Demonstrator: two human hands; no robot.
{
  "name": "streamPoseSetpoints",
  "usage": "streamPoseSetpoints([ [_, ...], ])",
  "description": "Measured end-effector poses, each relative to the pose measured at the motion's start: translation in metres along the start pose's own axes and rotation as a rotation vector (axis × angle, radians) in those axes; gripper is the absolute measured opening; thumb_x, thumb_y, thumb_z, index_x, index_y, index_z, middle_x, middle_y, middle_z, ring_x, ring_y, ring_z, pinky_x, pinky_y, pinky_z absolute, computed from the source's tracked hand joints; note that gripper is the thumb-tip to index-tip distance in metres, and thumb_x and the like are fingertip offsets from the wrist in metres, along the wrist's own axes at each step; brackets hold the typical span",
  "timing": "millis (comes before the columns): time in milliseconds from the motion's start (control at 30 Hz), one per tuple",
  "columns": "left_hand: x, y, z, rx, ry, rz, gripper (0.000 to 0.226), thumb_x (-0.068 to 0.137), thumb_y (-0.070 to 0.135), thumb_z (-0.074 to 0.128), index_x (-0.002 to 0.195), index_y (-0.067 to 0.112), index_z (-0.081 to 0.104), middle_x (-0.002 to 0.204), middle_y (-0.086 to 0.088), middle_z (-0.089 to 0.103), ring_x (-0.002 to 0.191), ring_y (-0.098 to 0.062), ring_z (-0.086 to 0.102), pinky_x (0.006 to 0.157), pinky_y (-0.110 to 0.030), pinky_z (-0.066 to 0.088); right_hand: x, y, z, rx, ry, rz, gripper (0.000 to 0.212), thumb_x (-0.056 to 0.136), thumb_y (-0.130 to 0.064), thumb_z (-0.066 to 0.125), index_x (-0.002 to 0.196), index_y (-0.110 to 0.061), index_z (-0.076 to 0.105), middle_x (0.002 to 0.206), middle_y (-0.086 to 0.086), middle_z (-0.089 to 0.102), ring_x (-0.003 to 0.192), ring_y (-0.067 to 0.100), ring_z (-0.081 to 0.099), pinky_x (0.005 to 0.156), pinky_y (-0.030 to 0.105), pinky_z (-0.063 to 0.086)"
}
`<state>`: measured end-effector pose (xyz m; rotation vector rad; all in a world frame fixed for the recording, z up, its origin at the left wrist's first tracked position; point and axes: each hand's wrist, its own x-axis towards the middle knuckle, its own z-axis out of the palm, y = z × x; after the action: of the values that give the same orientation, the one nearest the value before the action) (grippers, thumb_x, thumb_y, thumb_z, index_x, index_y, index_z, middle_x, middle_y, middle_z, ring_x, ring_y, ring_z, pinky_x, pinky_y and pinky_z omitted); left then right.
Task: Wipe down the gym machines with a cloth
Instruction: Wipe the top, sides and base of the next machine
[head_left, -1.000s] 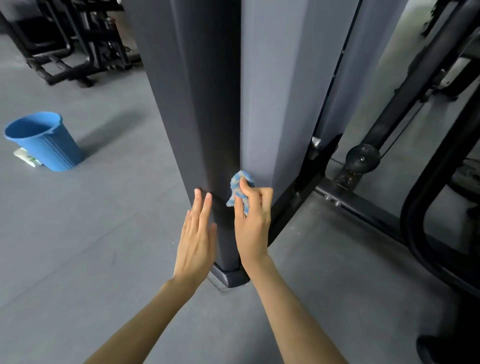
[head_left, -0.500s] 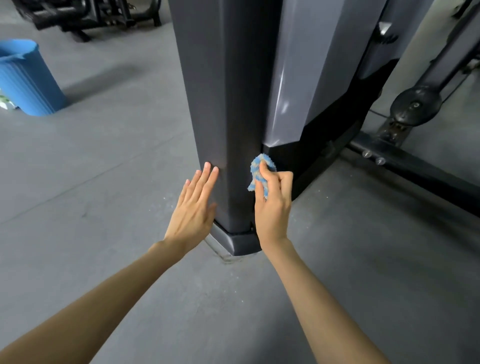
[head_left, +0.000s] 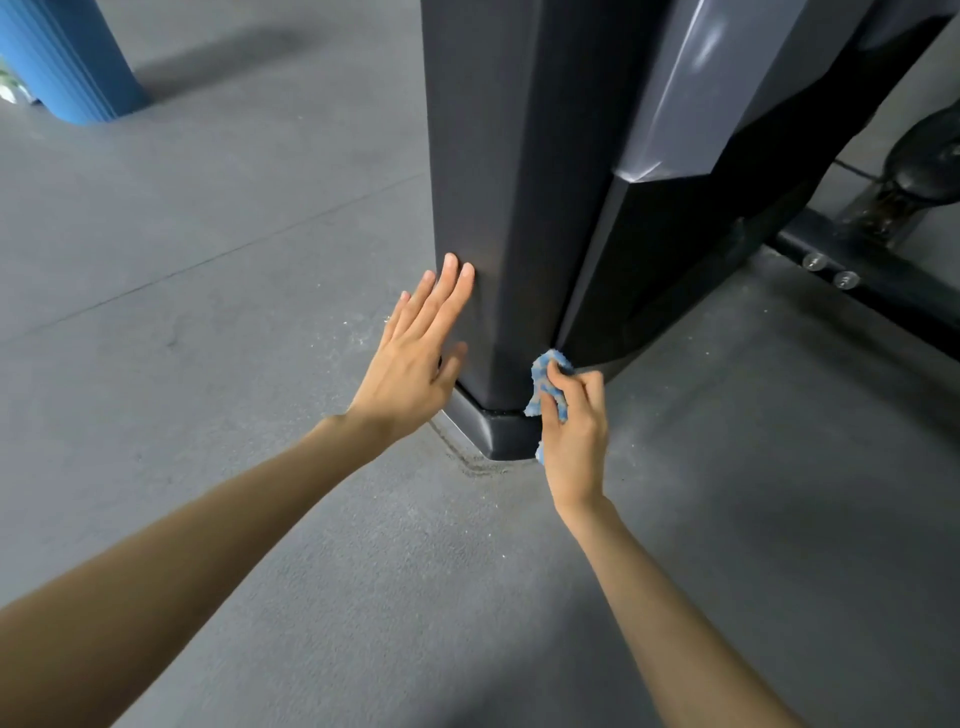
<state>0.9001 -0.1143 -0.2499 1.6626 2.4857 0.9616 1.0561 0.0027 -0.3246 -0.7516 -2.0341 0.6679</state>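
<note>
Pressing cloth (head_left: 544, 370), between right fingers (head_left: 555, 402) and column (head_left: 488, 156)

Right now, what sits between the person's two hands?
In the head view, the lower corner of the machine column and its base cap lie between them; the left hand rests flat on it, the right hand holds the blue cloth at its edge.

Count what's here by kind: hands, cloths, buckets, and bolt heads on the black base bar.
Hands: 2 (left hand, right hand)
Cloths: 1 (blue cloth)
Buckets: 1 (blue bucket)
Bolt heads: 2
Total: 6
</note>
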Motion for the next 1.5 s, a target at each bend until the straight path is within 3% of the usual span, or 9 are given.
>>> streamPoseSetpoints([
  [133,0.002,0.001,0.003,-0.046,-0.017,-0.015,0.080,0.099,0.009,0.049,0.153,0.035,-0.004,0.159,0.019,-0.012,0.145,0.004,-0.008,0.118,-0.024,-0.008,-0.026,0.035,0.014,-0.198,-0.222,0.188,0.024,0.091,-0.007,0.065,0.114,-0.010,0.069,0.096,0.012,0.056,0.075,0.034,0.063,0.065,0.037,0.051],
  [233,0.004,-0.007,0.001,0.004,-0.039,0.018,0.081,0.100,0.012,0.049,0.152,0.039,-0.007,0.157,0.021,-0.013,0.143,0.005,-0.008,0.116,-0.021,-0.010,-0.032,0.044,0.018,-0.198,-0.227,0.179,0.026,0.089,-0.007,0.067,0.114,-0.010,0.069,0.100,0.010,0.058,0.078,0.031,0.064,0.066,0.046,0.056],
  [533,0.002,-0.003,0.002,-0.060,-0.061,0.029,0.087,0.094,0.007,0.055,0.154,0.031,-0.004,0.159,0.016,-0.013,0.139,0.013,0.001,0.121,-0.038,0.006,-0.043,0.022,0.037,-0.405,-0.197,-0.104,0.049,0.064,0.014,0.078,0.106,-0.010,0.070,0.100,0.003,0.065,0.074,0.024,0.052,0.058,0.033,0.051],
  [767,0.002,-0.005,0.006,-0.052,-0.032,0.026,0.089,0.094,0.001,0.053,0.154,0.032,-0.005,0.159,0.017,-0.013,0.141,0.005,0.004,0.120,-0.038,0.009,-0.030,0.003,0.045,-0.479,-0.332,-0.303,0.037,0.066,0.002,0.066,0.101,-0.012,0.069,0.091,0.001,0.062,0.069,0.022,0.055,0.067,0.029,0.035],
  [967,0.006,-0.025,-0.014,0.087,-0.119,0.115,0.080,0.102,0.014,0.045,0.151,0.044,-0.011,0.157,0.025,-0.015,0.150,-0.009,0.001,0.121,-0.035,0.000,-0.031,0.035,0.006,-0.449,-0.403,-0.172,0.067,0.050,0.009,0.081,0.113,-0.012,0.067,0.102,0.001,0.064,0.080,0.024,0.061,0.061,0.030,0.053],
  [1067,0.008,-0.026,-0.018,0.090,-0.162,0.129,0.068,0.106,0.032,0.036,0.149,0.048,-0.014,0.156,0.028,-0.017,0.149,-0.003,-0.002,0.121,-0.031,-0.003,-0.034,0.041,0.008,-0.435,-0.300,-0.082,0.055,0.058,0.011,0.080,0.108,-0.009,0.069,0.096,0.002,0.064,0.078,0.025,0.061,0.053,0.030,0.052],
  [1200,0.009,-0.025,-0.025,0.052,-0.214,0.118,0.052,0.102,0.052,0.014,0.145,0.055,-0.015,0.153,0.035,-0.020,0.148,0.003,-0.003,0.121,-0.030,-0.005,-0.039,0.015,0.038,-0.463,-0.320,-0.216,0.042,0.070,0.006,0.062,0.109,-0.009,0.068,0.097,0.004,0.065,0.075,0.026,0.060,0.055,0.031,0.050],
  [1333,0.010,-0.023,-0.031,0.004,-0.251,0.102,0.047,0.101,0.054,0.005,0.144,0.057,-0.012,0.154,0.035,-0.016,0.147,0.005,-0.003,0.122,-0.033,-0.004,-0.038,-0.007,0.053,-0.631,-0.362,-0.297,0.042,0.076,-0.001,0.037,0.104,-0.004,0.069,0.087,0.006,0.061,0.068,0.019,0.059,0.057,0.027,0.050],
  [1500,0.008,-0.017,-0.034,-0.042,-0.250,0.069,0.048,0.099,0.055,0.004,0.146,0.052,-0.006,0.154,0.035,-0.012,0.146,0.007,-0.001,0.122,-0.030,-0.004,-0.022,-0.035,0.082,-0.788,-0.492,-0.358,0.034,0.075,-0.001,0.038,0.080,-0.011,0.070,0.071,0.000,0.056,0.064,0.014,0.056,0.054,0.022,0.043],
])
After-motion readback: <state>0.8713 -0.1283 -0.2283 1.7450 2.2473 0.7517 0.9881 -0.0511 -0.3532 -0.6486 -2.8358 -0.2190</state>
